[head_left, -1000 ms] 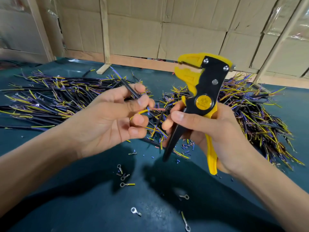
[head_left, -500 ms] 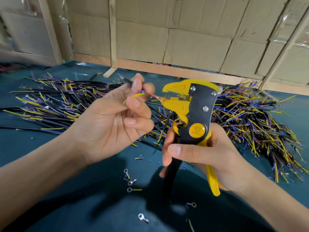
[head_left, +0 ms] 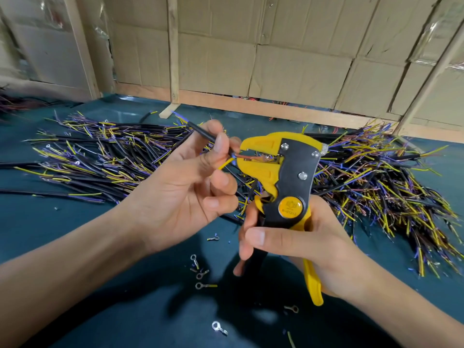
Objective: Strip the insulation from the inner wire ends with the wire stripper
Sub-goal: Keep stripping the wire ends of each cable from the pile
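The left hand (head_left: 190, 189) pinches a black cable (head_left: 203, 133) between thumb and fingers, its grip clamped on the sheath, feeding one inner wire end (head_left: 244, 156) into the mouth of the yellow-and-black wire stripper (head_left: 283, 177). The right hand (head_left: 301, 247) has its grip clamped round the stripper's handles, upright above the dark green surface (head_left: 50, 222). Piles of cut cables (head_left: 100, 156) lie behind, ring terminals (head_left: 200, 275) in front.

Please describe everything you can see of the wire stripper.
The wire stripper has a yellow, plastic-looking head, a black plate with three silver rivets and a round yellow badge. It stands upright above the green table. The right hand grips its black and yellow handles. A bare coppery wire end of the cable held by the left hand lies in its mouth.
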